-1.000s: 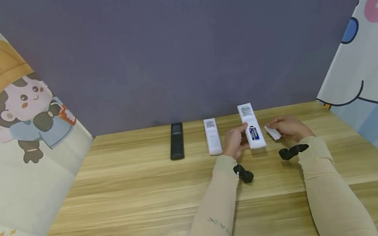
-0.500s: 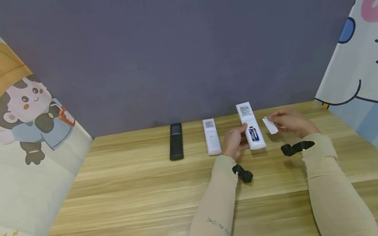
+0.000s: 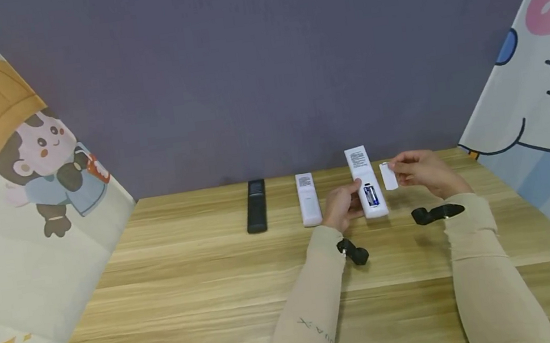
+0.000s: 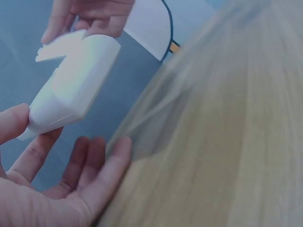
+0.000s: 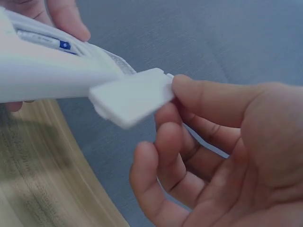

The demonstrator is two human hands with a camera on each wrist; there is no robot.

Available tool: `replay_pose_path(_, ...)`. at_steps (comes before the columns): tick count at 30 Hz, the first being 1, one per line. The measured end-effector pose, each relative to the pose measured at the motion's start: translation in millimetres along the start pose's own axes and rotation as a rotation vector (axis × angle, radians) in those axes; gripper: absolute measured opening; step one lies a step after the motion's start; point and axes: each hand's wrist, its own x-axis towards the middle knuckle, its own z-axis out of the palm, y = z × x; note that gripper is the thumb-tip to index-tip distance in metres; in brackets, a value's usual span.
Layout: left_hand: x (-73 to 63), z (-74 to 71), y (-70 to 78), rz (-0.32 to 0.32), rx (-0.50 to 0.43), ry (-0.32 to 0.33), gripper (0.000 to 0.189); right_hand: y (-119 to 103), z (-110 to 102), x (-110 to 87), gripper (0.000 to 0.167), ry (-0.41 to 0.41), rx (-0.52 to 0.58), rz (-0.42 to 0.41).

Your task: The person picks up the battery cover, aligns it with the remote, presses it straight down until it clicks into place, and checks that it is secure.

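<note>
My left hand (image 3: 342,207) grips a white remote control (image 3: 364,177) by its left side, back face up, thumb on top and fingers beneath. Its battery compartment is uncovered, and blue-and-silver batteries (image 3: 371,195) lie inside. Between thumb and forefinger, my right hand (image 3: 424,173) pinches the small white battery cover (image 3: 388,176) just right of the remote. In the right wrist view the battery cover (image 5: 135,97) overlaps the remote's edge, and one battery (image 5: 45,40) shows in the compartment. The left wrist view has the remote (image 4: 78,82) raised over the table.
A second white remote (image 3: 309,199) lies back up left of my left hand, its cover on. Farther left is a black remote (image 3: 256,206). The wooden table (image 3: 192,296) ends at a dark grey wall (image 3: 222,80), with printed cartoon panels on both sides.
My right hand has lifted the battery cover up and away from me, turning it more upright alongside the remote. The left hand keeps its hold, with the remote barely shifted.
</note>
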Motion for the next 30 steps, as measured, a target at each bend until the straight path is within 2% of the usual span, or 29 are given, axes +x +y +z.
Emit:
replay_pose_path(8,-8.0,1.5,8.3,-0.003,0.040,-0.037,0.028,-5.9,0.2,-3.3,0.032,-0.024,0.029,-0.042)
replay_pose_path(19,-8.7,4.0,15.7,-0.014,0.061,-0.010,0.025,-12.1,-1.0,-6.6,0.032,-0.042,0.041,-0.070)
replay_pose_path(30,-8.4,1.2,17.6,-0.035,0.056,-0.007,0.025,-15.2,2.4,-7.8,0.037,-0.088,-0.015,-0.075)
